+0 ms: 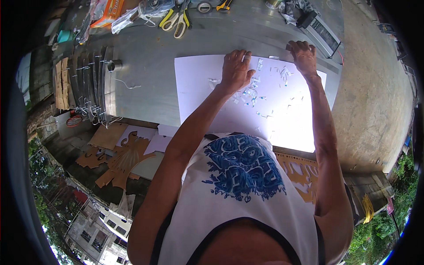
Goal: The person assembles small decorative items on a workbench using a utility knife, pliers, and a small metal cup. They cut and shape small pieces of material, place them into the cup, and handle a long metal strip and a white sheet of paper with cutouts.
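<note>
A large white sheet [194, 84] lies on the metal tabletop in front of me, with small clear and blue scraps [251, 93] scattered over its middle and upper right. My left hand [236, 73] rests at the sheet's far edge, fingers bent and thumb spread away from them, beside the scraps. Past the far right corner is my right hand [304, 59], its fingers curled closed. A small dark piece shows at its fingertips, too small to name. Bright light falls on the sheet's right part.
A lamp [321, 34] stands at the far right. Scissors [176, 23], a tape roll [204, 7] and an orange box [107, 13] lie along the back. Dark strips with wire ties [90, 84] line the table's left end. Cut-out brown panels [128, 157] lie below the near edge.
</note>
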The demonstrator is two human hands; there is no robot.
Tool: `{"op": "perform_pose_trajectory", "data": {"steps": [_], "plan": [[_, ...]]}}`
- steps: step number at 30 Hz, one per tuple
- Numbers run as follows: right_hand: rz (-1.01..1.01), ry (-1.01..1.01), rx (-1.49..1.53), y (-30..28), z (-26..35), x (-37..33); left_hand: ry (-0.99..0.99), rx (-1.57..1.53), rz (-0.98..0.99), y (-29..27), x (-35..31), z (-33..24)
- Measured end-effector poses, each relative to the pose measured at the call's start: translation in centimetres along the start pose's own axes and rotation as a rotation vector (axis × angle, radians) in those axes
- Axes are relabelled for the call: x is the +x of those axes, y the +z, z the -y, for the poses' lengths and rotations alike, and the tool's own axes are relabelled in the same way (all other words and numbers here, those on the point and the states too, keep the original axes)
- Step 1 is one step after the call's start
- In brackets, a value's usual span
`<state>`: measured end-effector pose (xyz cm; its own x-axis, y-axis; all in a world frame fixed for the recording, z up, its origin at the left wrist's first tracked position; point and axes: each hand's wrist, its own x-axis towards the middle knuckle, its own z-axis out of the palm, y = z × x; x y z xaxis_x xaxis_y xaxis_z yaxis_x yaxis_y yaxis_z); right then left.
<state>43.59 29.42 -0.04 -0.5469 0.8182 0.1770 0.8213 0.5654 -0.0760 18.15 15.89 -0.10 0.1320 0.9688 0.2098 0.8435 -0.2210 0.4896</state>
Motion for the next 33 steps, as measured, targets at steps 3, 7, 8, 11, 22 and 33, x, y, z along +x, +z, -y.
{"op": "perform_pose_trajectory", "data": {"steps": [3, 7, 8, 11, 22, 33], "plan": [[-0.124, -0.063, -0.038, 0.1, 0.2, 1.1, 0.009, 0.013, -0.03, 0.9, -0.3, -0.2], [0.077, -0.336, 0.268, -0.3, 1.6, 0.2, 0.006, -0.006, -0.059, 1.2, -0.9, 0.1], [0.115, -0.318, 0.369, -1.2, 2.4, 0.2, -0.005, -0.011, -0.055, 1.1, -1.2, 0.2], [0.132, -0.288, 0.505, -1.7, 3.6, -0.3, -0.013, 0.003, -0.037, 0.6, -1.5, -0.2], [0.017, -0.116, 0.599, 0.3, 3.1, -2.3, -0.152, -0.058, -0.219, -4.0, -7.3, 0.8], [-0.153, 0.108, 0.137, 3.1, 5.8, -12.3, -0.331, 0.092, -0.17, -6.3, -18.2, 0.8]]}}
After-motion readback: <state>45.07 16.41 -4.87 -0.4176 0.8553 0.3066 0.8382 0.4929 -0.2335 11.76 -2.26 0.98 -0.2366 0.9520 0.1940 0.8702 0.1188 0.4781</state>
